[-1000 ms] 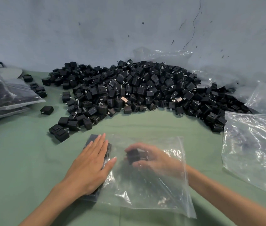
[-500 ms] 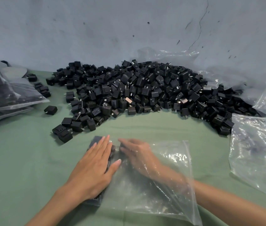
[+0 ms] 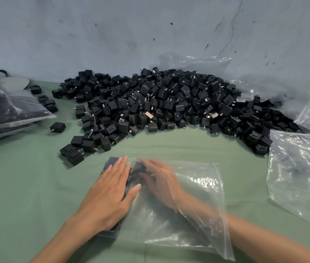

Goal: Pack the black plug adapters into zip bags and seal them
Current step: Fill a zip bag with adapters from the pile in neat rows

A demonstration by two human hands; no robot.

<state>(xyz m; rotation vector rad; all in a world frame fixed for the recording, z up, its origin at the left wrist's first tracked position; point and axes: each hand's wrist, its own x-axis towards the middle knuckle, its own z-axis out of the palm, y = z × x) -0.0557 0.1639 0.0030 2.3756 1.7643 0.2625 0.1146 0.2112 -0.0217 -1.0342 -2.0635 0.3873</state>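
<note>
Moved: right hand (image 3: 160,179), mid-bag a second ago with an adapter in curled fingers, has slid left up to the row under the left hand (image 3: 110,192), which has stayed put.
Left fingers (image 3: 119,168): straight and together, pressing flat on the film.
Right fingers (image 3: 148,164): inside the bag, stretched toward the row; blurred by plastic, so I cannot tell whether they pinch an adapter.
Packed adapters (image 3: 112,162): dark row along the bag's left side, mostly under the left palm.
Zip bag (image 3: 198,215): flat at the worktop's (image 3: 27,186) near middle, mouth rightward, unsealed.
Handling: adapters look rigid and light, and their prongs may snag. The film is soft and slippery, so the stiffer zip strip is the likely hold.
Loose pile (image 3: 169,103): along the far edge.
Filled bags (image 3: 4,111): left edge.
Empty bags (image 3: 298,177): right edge.
</note>
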